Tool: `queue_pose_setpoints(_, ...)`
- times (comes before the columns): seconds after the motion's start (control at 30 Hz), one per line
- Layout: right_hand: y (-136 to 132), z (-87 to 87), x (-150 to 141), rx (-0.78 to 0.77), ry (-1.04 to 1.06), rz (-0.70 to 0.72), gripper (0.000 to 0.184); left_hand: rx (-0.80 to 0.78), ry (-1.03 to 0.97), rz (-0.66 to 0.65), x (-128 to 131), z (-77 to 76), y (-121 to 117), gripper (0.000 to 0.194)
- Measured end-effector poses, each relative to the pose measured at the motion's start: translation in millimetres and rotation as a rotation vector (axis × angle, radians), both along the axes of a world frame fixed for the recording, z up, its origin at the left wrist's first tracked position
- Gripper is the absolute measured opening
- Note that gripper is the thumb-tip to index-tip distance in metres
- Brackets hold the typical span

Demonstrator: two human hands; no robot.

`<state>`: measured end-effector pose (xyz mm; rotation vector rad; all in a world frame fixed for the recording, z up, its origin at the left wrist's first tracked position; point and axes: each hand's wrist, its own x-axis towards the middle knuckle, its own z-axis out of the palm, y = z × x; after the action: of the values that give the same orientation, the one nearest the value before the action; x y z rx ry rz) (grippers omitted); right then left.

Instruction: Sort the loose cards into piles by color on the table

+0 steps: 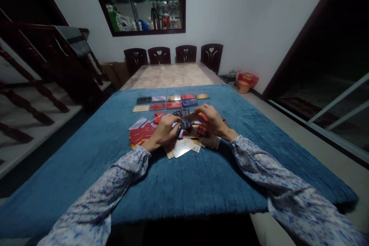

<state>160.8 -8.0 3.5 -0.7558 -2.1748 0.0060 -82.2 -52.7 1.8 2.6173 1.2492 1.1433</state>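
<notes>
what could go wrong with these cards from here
The thin card in the right hand might slip onto the loose cards below. Those overlap, so one could stay hidden under another. The red stack lies just beyond both hands, so a knuckle might nudge it.

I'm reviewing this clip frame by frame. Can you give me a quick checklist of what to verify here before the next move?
1. Left hand has a grip: ok, it pinches a dark card.
2. Right hand has a grip: ok, it holds another card between its fingers.
3. Back row and front row of cards laid out: ok, both lie beyond the hands.
4. Loose cards separated: not ok, they overlap in a messy spread around and beneath the hands.
5. Print on the two held cards readable: cannot tell, too small.
6. Blue cloth under the cards: ok.
</notes>
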Motion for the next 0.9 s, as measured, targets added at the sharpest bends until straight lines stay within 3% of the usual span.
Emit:
queue_pose_setpoints(0.33, -5, -3.5, -12, 0.195, -0.188, 0.013, 0.023, 0.058, -0.054, -0.038, 7, 1.8, -6, 0.011)
queue_pose_setpoints(0.9, -3, -20.9, -8, 0.149, -0.237, -0.015, 0.019, 0.02, -0.034, 0.039, -10, -0.9, -5, 0.015)
